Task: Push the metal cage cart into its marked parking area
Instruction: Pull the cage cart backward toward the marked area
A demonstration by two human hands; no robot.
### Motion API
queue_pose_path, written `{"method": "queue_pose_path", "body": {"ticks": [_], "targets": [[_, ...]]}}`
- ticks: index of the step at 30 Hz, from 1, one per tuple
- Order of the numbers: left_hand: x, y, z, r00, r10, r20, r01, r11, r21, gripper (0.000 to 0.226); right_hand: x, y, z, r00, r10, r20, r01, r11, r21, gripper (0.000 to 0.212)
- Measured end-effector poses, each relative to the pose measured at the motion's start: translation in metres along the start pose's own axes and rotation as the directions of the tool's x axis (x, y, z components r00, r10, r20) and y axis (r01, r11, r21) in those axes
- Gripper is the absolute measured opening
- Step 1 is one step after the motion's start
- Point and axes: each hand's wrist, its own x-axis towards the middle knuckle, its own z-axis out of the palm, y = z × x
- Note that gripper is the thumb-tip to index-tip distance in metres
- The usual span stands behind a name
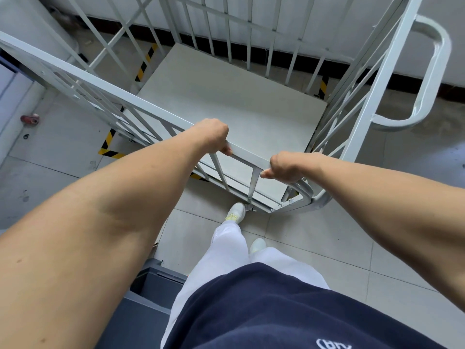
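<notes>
Both arms reach forward; left hand (212, 136) and right hand (285, 166) clench the top rail of the empty cage cart (226, 96), which points toward 1 o'clock.

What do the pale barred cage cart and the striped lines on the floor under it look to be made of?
The pale grey barred cage cart looks like painted steel: thin square bars, bolted joints, an even satin coat. The black-and-yellow striped floor lines look like adhesive hazard tape or paint, flat on the floor; I cannot tell which.
</notes>
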Motion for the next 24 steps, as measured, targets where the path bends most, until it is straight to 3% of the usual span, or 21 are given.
{"method": "queue_pose_path", "body": {"ticks": [13, 24], "targets": [[-0.002, 0.001, -0.006, 1.000, -0.001, 0.026, 0.000, 0.999, 0.047, 0.045, 0.002, 0.001, 0.003, 1.000, -0.006, -0.021, 0.006, 1.000, 0.020, 0.056], [0.000, 0.016, -0.009, 0.994, 0.103, 0.039, -0.107, 0.989, 0.107, 0.043, -0.009, 0.013, 0.002, 1.000, 0.011, -0.018, -0.011, 1.000, 0.001, 0.054]]}}
